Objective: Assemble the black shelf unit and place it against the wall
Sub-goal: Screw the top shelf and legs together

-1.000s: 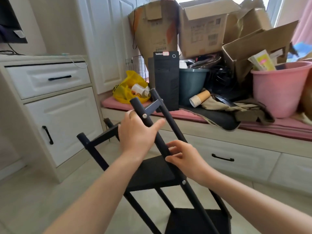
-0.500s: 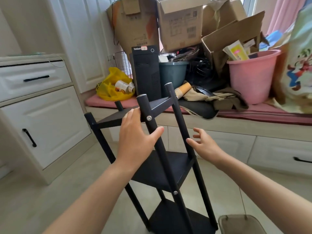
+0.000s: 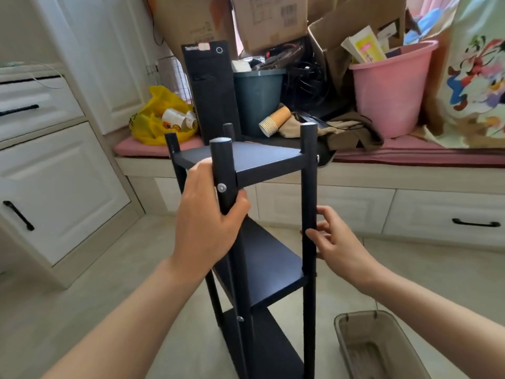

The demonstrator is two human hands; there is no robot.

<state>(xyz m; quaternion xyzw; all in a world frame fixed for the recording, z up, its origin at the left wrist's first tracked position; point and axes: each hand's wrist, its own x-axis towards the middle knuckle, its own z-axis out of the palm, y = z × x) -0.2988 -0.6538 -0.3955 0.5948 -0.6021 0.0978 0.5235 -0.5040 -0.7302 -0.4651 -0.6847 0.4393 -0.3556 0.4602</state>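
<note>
Black shelf unit (image 3: 259,160) is standing upright between your hands; your left hand (image 3: 207,228) is gripping it, and your right hand (image 3: 336,242) is pinching it from the right.

**Inspector:** Lighting?
**Assistant:** Bright, even daylight. The source lies above and right of the pink bucket (image 3: 382,99), where the frame washes out pale.
**Inspector:** Shadows, glare?
**Assistant:** Soft and faint on the floor (image 3: 109,283) below-left of the bucket. There is a dull sheen on the top board of the black shelf unit (image 3: 246,160), left of the bucket.
**Inspector:** Sharpness?
**Assistant:** Fair at centre, with mild softness overall. The lines of the cabinet (image 3: 54,187), far left of the bucket, bow outward: wide-angle distortion.
</note>
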